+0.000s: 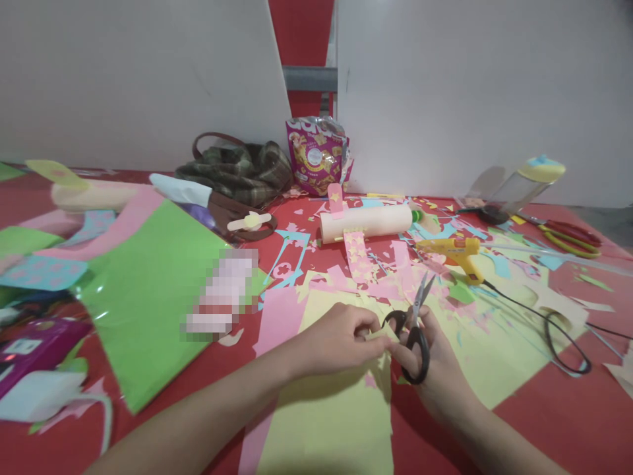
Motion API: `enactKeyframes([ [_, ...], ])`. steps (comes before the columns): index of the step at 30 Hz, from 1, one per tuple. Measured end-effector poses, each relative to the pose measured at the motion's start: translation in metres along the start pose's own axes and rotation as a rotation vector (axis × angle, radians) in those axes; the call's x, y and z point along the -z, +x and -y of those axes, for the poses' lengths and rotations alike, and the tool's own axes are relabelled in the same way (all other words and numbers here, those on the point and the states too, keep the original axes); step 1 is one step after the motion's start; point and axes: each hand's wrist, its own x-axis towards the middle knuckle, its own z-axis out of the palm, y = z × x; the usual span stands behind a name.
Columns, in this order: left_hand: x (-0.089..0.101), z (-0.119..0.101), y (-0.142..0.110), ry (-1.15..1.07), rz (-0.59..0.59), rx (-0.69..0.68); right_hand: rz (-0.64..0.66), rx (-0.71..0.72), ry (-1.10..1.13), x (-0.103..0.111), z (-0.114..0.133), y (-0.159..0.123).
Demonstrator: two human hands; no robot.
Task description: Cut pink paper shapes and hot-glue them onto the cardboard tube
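In my right hand (435, 349) is a pair of scissors (418, 330) with black handles, its blades slightly apart and pointing up and away from me. My left hand (346, 338) pinches the edge of a pale yellow sheet of paper (336, 415), close beside the scissors. Fingertips of both hands meet near that paper edge. Beneath the yellow sheet lies a pink sheet (279, 316). Beyond my hands rests a cream paper tube (368, 223) with pink star-patterned strips on it.
A yellow glue gun (457, 254) with a black cord lies right of the tube. Paper scraps cover the red table (420, 432). At left are a green sheet (148, 303) and a white charger (42, 396). Behind stand a purple snack bag (316, 155) and a plaid bag (242, 170).
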Motion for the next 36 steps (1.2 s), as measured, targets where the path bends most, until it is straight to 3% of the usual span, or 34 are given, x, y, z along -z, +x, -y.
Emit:
enactKeyframes([
  [36, 0.0018, -0.0032, 0.0004, 0.05, -0.004, -0.056, -0.065, -0.029, 0.023, -0.0027, 0.0026, 0.0],
])
